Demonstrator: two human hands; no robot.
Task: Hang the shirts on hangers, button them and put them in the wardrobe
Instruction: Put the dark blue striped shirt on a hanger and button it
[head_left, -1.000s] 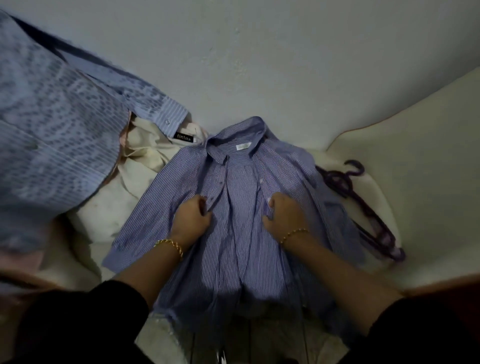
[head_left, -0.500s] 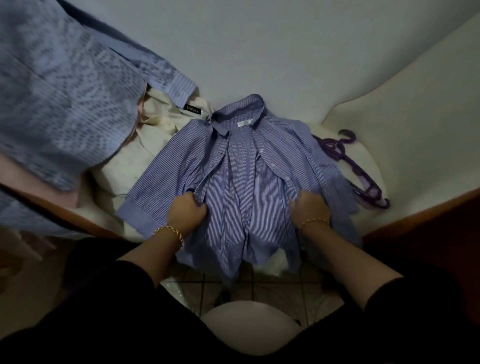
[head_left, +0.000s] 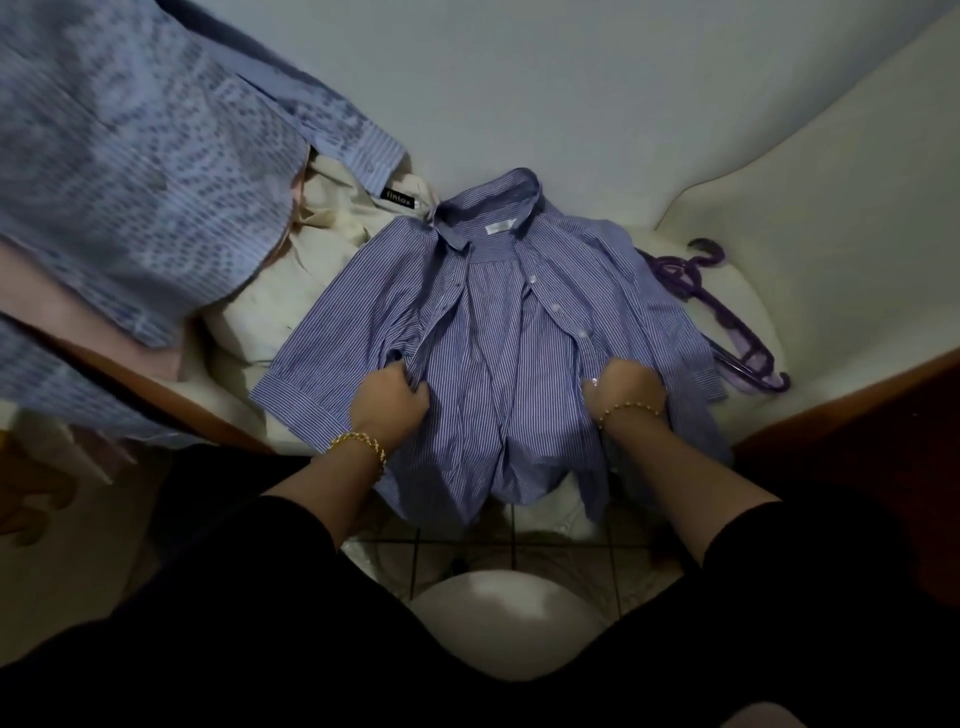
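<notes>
A blue-and-white striped shirt (head_left: 498, 332) lies face up on the cream seat, collar at the far end, its front open. My left hand (head_left: 392, 397) grips the left front edge near the lower part. My right hand (head_left: 621, 387) grips the right front edge with the buttons. The shirt's hem hangs over the seat's front edge. Purple plastic hangers (head_left: 727, 322) lie on the seat to the right of the shirt, partly under its sleeve.
A cream shirt (head_left: 311, 270) with a black label lies at the left of the seat. A pale blue striped shirt (head_left: 130, 171) hangs over the left armrest. The cream sofa arm (head_left: 831, 208) rises at the right. Tiled floor (head_left: 519, 545) shows below.
Both hands have slid down the shirt's front edges and apart, spreading the front open. The camera has pulled back and tilted down.
</notes>
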